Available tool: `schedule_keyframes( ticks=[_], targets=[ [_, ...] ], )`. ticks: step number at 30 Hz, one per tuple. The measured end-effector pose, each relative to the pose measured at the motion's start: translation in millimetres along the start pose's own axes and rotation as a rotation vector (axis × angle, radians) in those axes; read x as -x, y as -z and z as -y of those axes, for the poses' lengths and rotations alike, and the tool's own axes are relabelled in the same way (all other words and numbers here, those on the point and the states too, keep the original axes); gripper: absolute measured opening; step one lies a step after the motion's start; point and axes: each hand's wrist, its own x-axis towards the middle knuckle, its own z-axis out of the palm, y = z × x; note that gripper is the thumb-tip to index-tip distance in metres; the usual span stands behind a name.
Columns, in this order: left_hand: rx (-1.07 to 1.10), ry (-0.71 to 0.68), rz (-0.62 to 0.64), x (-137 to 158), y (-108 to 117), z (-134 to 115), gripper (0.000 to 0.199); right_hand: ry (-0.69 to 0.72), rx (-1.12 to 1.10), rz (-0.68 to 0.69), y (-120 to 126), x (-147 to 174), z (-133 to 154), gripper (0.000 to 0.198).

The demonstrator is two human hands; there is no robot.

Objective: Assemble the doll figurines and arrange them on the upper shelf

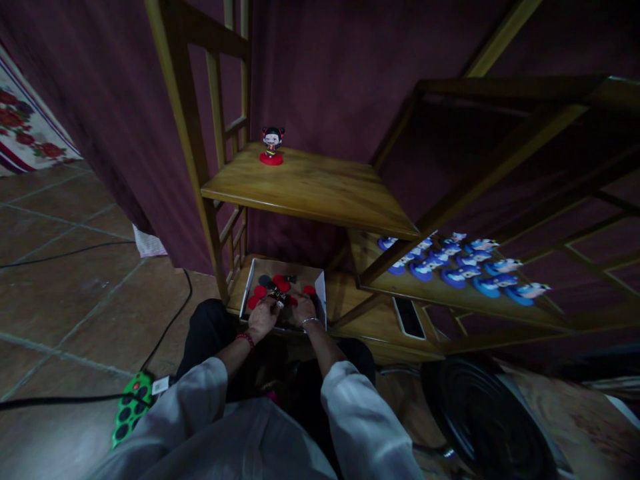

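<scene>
Box (321,303) whitish; discs (281,283) in it red, one dark grey. Shelf (320,181) yellow-brown. Lone figurine (273,144): black hair, red base. Grouped figurines (427,268) blue and white. Curtain (310,80) maroon. Power strip (133,403) green, sockets black. Cloth (30,130): red roses, pale ground.

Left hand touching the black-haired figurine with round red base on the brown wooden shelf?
Apart. Head view: left hand is at the white cardboard box, below the shelf where the figurine stands.

a pale shirt (255,440) is worn with dark trousers (209,333), red bracelet (245,337) and silvery bracelet (309,320).
</scene>
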Motion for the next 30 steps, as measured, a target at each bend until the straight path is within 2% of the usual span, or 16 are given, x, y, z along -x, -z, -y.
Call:
schedule_keyframes(
  ticks=[10, 13, 18, 21, 25, 30],
  targets=[
    [0.026, -0.001, -0.002, -2, 0, -1, 0.028, -0.075, -0.093, 0.041, -5, 5, -7, 0.030],
    [0.025, 0.008, -0.009, -2, 0, -4, 0.028, -0.090, -0.180, 0.030, -6, 10, -9, 0.028],
    [0.032, -0.002, -0.002, -2, -6, -13, 0.030, -0.065, -0.415, 0.017, -7, 15, -10, 0.039],
    [0.046, -0.035, 0.001, -3, -12, -17, 0.031, -0.047, -0.560, 0.008, -5, 18, -11, 0.042],
    [0.067, -0.100, 0.015, -7, -19, -19, 0.032, -0.008, -0.714, 0.009, -2, 23, -12, 0.037],
    [0.072, -0.195, 0.058, -9, -24, -18, 0.039, -0.035, -0.768, -0.020, -2, 25, -15, 0.032]
  ],
)
